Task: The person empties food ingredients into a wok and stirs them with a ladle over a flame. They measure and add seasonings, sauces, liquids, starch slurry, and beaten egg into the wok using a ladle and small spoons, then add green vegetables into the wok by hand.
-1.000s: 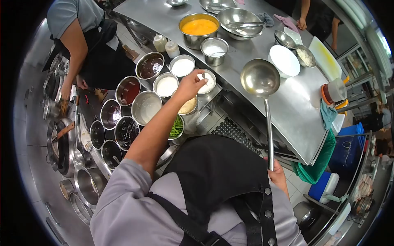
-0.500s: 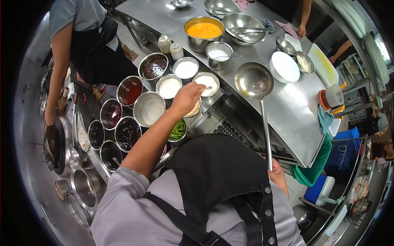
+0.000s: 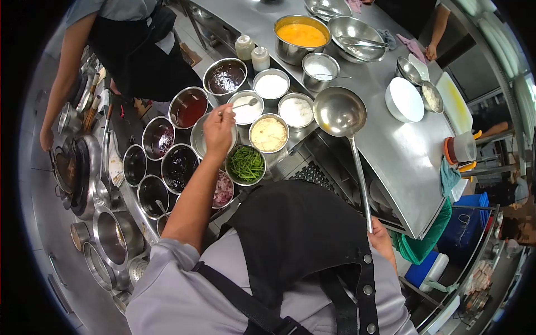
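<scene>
My left hand (image 3: 218,132) pinches a small metal spoon (image 3: 240,106), its bowl over a pot of white powder (image 3: 246,114). Under that hand sits a steel pot (image 3: 197,138), partly covered by it. Around it stand a tub of pale yellow grains (image 3: 268,134), a pot of cut green vegetables (image 3: 245,164), another white powder pot (image 3: 296,110) and a pot of red sauce (image 3: 188,108). At the lower right, my right hand (image 3: 382,239) grips the handle end of a long ladle (image 3: 340,111), whose bowl is raised beside the steel table.
The steel table (image 3: 391,162) bears a pot of orange liquid (image 3: 302,34), steel bowls and a white bowl (image 3: 404,100). A co-worker (image 3: 134,50) stands at the upper left, one arm reaching toward a wok (image 3: 72,162). Another person's hand (image 3: 430,52) is at the back right.
My left hand has moved left with the spoon, from the rightmost white powder pot to the one beside it. The view has shifted. The co-worker's arm has moved; my right hand still holds the ladle.
</scene>
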{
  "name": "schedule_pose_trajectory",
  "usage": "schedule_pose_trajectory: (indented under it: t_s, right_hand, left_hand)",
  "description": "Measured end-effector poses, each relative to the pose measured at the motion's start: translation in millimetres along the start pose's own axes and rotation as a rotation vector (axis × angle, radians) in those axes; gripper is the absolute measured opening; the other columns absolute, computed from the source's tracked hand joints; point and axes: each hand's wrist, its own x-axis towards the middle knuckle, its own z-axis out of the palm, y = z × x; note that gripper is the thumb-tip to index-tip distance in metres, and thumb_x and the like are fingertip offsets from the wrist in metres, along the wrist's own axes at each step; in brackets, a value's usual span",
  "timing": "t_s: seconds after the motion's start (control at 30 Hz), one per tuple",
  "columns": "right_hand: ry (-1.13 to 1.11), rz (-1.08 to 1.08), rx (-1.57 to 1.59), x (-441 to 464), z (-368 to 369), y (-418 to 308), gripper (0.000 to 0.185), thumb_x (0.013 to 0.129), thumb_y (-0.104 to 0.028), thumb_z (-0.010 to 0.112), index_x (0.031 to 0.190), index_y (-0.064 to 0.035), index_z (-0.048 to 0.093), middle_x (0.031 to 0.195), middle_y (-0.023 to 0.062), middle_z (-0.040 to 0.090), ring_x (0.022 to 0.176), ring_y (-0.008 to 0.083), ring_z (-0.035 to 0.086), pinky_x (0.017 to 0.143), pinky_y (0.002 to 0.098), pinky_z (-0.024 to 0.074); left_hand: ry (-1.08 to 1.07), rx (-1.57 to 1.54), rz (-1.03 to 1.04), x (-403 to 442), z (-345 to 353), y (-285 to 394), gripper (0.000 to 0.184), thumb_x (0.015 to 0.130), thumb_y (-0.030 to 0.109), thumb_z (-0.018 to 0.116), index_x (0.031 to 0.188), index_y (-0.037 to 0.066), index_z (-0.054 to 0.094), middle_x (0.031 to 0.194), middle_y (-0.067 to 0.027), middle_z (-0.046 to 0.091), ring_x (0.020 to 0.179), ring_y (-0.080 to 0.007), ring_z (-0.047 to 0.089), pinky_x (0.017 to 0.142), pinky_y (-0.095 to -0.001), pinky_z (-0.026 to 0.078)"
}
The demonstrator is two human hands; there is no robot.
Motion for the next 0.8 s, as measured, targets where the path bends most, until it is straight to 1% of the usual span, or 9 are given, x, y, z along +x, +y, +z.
schedule_pose_trajectory:
  t_s: [0.13, 0.2, 0.27, 0.3, 0.33, 0.4, 0.5, 0.63, 0.8]
  right_hand:
    - [0.003, 0.053, -0.058, -1.1, 1.9, -10.8, 0.049, 0.091, 0.006, 0.058, 0.139, -0.0030, 0.052, 0.076, -0.0060, 0.050, 0.056, 0.0014, 0.046, 0.048, 0.0172, 0.0376]
    - [-0.007, 0.025, -0.026, -0.9, 2.8, -10.8, 0.049, 0.091, 0.005, 0.059, 0.139, -0.0030, 0.052, 0.074, -0.0062, 0.050, 0.055, 0.0012, 0.046, 0.047, 0.0172, 0.0375]
    - [-0.010, 0.021, -0.016, -3.0, 1.3, -9.2, 0.048, 0.091, 0.004, 0.060, 0.139, -0.0030, 0.052, 0.072, -0.0063, 0.050, 0.055, 0.0012, 0.046, 0.047, 0.0172, 0.0373]
    - [-0.011, 0.016, -0.004, -4.0, 1.0, -8.7, 0.048, 0.091, 0.003, 0.060, 0.139, -0.0029, 0.052, 0.071, -0.0063, 0.050, 0.054, 0.0012, 0.046, 0.046, 0.0172, 0.0371]
    - [-0.014, 0.017, -0.006, -5.6, 1.6, -10.3, 0.048, 0.091, 0.003, 0.060, 0.139, -0.0029, 0.052, 0.071, -0.0063, 0.050, 0.054, 0.0012, 0.046, 0.046, 0.0172, 0.0371]
    - [0.000, 0.037, -0.011, -9.9, 4.3, -13.2, 0.048, 0.091, 0.002, 0.061, 0.139, -0.0025, 0.052, 0.068, -0.0063, 0.049, 0.052, 0.0014, 0.046, 0.045, 0.0172, 0.0366]
    - [-0.005, 0.011, -0.022, -12.0, 1.1, -8.0, 0.048, 0.091, 0.002, 0.061, 0.139, -0.0022, 0.052, 0.066, -0.0063, 0.050, 0.051, 0.0015, 0.045, 0.045, 0.0173, 0.0366]
    - [-0.010, 0.010, -0.028, -14.5, -3.8, -4.7, 0.048, 0.091, 0.002, 0.061, 0.139, -0.0021, 0.052, 0.067, -0.0063, 0.050, 0.052, 0.0014, 0.046, 0.045, 0.0173, 0.0367]
    - [-0.004, 0.020, 0.016, -18.2, -6.2, -2.8, 0.048, 0.090, 0.001, 0.062, 0.137, -0.0034, 0.053, 0.067, -0.0064, 0.050, 0.052, 0.0018, 0.046, 0.045, 0.0177, 0.0370]
  left_hand:
    - [0.066, 0.035, -0.038, 10.9, -16.4, -14.9, 0.027, 0.104, 0.021, 0.061, 0.113, -0.003, 0.071, 0.088, -0.0074, 0.069, 0.076, -0.0119, 0.064, 0.069, -0.0267, 0.053]
    - [0.064, 0.043, -0.045, 12.3, -14.9, -24.7, 0.029, 0.104, 0.022, 0.062, 0.113, -0.004, 0.071, 0.088, -0.0079, 0.070, 0.075, -0.0120, 0.064, 0.070, -0.0266, 0.053]
    - [0.001, 0.026, -0.114, 11.0, -9.2, -30.9, 0.030, 0.103, 0.023, 0.062, 0.113, -0.004, 0.071, 0.089, -0.0084, 0.071, 0.073, -0.0122, 0.064, 0.069, -0.0269, 0.054]
    - [-0.008, 0.022, -0.158, 8.4, -5.3, -30.6, 0.030, 0.103, 0.023, 0.061, 0.115, -0.003, 0.070, 0.090, -0.0087, 0.072, 0.069, -0.0108, 0.063, 0.064, -0.0262, 0.052]
    - [-0.004, 0.023, -0.159, 6.5, -3.5, -29.9, 0.030, 0.103, 0.023, 0.061, 0.115, -0.003, 0.070, 0.090, -0.0087, 0.072, 0.069, -0.0108, 0.063, 0.064, -0.0262, 0.052]
    - [0.016, -0.113, -0.325, 6.9, -1.1, -27.5, 0.028, 0.103, 0.021, 0.061, 0.116, -0.002, 0.069, 0.090, -0.0085, 0.072, 0.066, -0.0093, 0.062, 0.059, -0.0245, 0.050]
    - [0.053, -0.206, -0.403, 7.4, -2.5, -26.2, 0.027, 0.103, 0.018, 0.060, 0.117, -0.003, 0.068, 0.090, -0.0089, 0.072, 0.064, -0.0088, 0.060, 0.055, -0.0227, 0.047]
    - [0.083, -0.309, -0.467, 1.2, -5.8, -28.7, 0.025, 0.103, 0.016, 0.059, 0.116, -0.005, 0.066, 0.089, -0.0095, 0.071, 0.063, -0.0101, 0.060, 0.053, -0.0221, 0.046]
    - [0.110, -0.462, -0.600, -5.6, -10.0, -35.5, 0.018, 0.104, 0.014, 0.057, 0.109, -0.002, 0.064, 0.087, -0.0095, 0.070, 0.062, -0.0118, 0.060, 0.053, -0.0233, 0.047]
